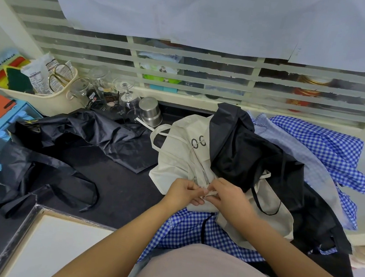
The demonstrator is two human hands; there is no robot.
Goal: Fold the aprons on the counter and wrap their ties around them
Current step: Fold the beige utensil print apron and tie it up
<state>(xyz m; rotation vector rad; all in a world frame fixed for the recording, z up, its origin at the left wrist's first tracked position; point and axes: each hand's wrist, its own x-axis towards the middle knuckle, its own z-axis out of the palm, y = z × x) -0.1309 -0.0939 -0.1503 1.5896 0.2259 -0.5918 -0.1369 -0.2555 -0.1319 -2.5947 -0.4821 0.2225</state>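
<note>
Left hand (183, 192) and right hand (227, 197) both pinch the tie (210, 193), likely picking a knot loose before folding. Cream apron (179, 160) lies unfolded on the heap, right of centre on the worktop (121, 183). Black apron (82, 131) sits left.

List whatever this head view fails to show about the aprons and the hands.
All in the head view:
- Where the cream fabric tie ends: the left hand and right hand pinching it cover it.
- Black printed lettering on the cream cloth apron: cut short by the black glossy apron lying over it.
- Nearest blue-and-white checked apron: its ties, buried under other aprons and the person's body.
- Items behind the striped frosted window: blurred.
</note>
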